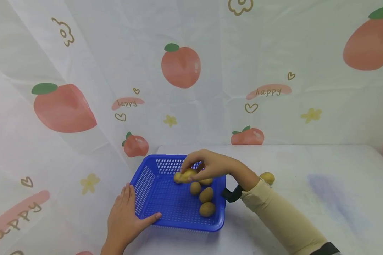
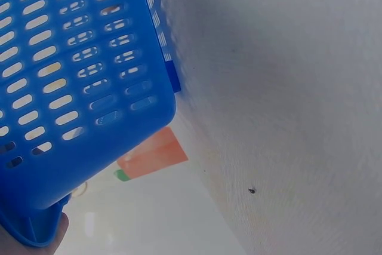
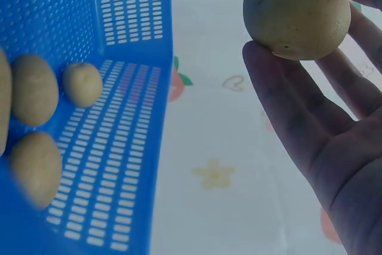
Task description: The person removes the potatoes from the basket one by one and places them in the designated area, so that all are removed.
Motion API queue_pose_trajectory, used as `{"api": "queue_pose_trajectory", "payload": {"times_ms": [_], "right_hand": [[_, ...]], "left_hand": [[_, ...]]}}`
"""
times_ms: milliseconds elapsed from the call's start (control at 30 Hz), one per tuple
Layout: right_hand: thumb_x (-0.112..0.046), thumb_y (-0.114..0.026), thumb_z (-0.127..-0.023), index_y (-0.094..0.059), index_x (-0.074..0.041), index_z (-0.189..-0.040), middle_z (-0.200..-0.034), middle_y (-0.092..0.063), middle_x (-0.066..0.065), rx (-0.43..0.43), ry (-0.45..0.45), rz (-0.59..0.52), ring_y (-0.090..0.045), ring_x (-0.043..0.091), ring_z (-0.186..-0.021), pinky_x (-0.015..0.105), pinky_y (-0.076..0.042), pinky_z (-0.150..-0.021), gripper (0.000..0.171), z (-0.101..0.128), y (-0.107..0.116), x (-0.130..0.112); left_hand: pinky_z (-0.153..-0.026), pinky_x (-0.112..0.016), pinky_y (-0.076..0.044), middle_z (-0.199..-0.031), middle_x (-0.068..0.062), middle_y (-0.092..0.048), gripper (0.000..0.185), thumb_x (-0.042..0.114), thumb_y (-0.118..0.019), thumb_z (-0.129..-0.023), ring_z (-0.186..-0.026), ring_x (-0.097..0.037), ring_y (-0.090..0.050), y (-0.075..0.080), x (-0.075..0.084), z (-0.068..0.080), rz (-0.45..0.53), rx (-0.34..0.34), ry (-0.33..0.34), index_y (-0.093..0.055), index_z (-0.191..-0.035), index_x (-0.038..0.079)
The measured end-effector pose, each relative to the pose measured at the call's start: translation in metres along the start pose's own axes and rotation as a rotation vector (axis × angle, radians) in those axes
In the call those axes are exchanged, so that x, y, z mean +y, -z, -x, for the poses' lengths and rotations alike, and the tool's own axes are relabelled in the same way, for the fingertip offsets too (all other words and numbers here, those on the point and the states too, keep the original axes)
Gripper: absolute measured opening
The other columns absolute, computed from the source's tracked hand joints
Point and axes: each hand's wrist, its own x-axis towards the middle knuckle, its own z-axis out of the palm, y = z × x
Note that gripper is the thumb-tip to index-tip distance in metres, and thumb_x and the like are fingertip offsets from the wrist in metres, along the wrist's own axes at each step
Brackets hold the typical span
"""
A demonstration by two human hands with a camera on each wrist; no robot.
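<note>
My right hand (image 1: 212, 164) is over the back right part of a blue plastic basket (image 1: 175, 228), pinching a potato (image 3: 296, 13) between thumb and fingertips. In the head view that potato overlaps another potato (image 1: 177, 178) lying in the basket. Several more potatoes, such as an oval one (image 1: 207, 209), lie along the basket's right side. At the near left corner of the basket, my left hand (image 1: 124, 216) rests on the rim, fingers straight along the left side and thumb stretched over the front edge. Only a bit of that hand shows in the left wrist view.
One potato (image 1: 267, 178) lies on the white table (image 1: 293, 198) to the right of the basket, behind my right forearm. A white cloth (image 1: 210, 117) printed with fruit and flowers hangs behind the table and along its left side.
</note>
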Motion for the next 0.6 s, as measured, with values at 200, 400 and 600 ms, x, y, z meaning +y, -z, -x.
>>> {"api": "queue_pose_trajectory", "payload": {"times_ms": [200, 400, 600], "right_hand": [[-0.014, -0.080, -0.095, -0.077, -0.013, -0.120, -0.120, -0.073, 0.004, 0.063, 0.013, -0.032, -0.067, 0.016, -0.108, 0.037, -0.066, -0.091, 0.025, 0.025, 0.000, 0.008], [-0.012, -0.081, -0.095, -0.077, -0.014, -0.120, -0.121, -0.072, 0.005, 0.131, -0.015, -0.069, -0.068, 0.019, -0.112, 0.040, -0.066, -0.091, 0.026, 0.054, 0.001, 0.017], [-0.009, -0.081, -0.093, -0.076, -0.014, -0.120, -0.121, -0.071, 0.005, 0.197, -0.045, -0.062, -0.067, 0.019, -0.112, 0.041, -0.066, -0.091, 0.028, 0.088, 0.005, 0.018]], "left_hand": [[-0.127, -0.069, -0.028, -0.169, -0.036, -0.025, 0.148, 0.092, -0.069, -0.071, -0.157, -0.054, -0.028, -0.002, -0.003, -0.001, -0.008, 0.006, -0.001, -0.023, -0.161, -0.015], [-0.127, -0.068, -0.029, -0.169, -0.036, -0.026, 0.148, 0.092, -0.069, -0.071, -0.157, -0.054, -0.028, -0.003, -0.005, 0.000, -0.010, 0.008, 0.000, -0.024, -0.161, -0.015], [-0.127, -0.068, -0.028, -0.170, -0.035, -0.024, 0.148, 0.092, -0.069, -0.071, -0.158, -0.053, -0.027, -0.003, -0.004, 0.000, 0.001, 0.010, 0.001, -0.023, -0.162, -0.015]]}}
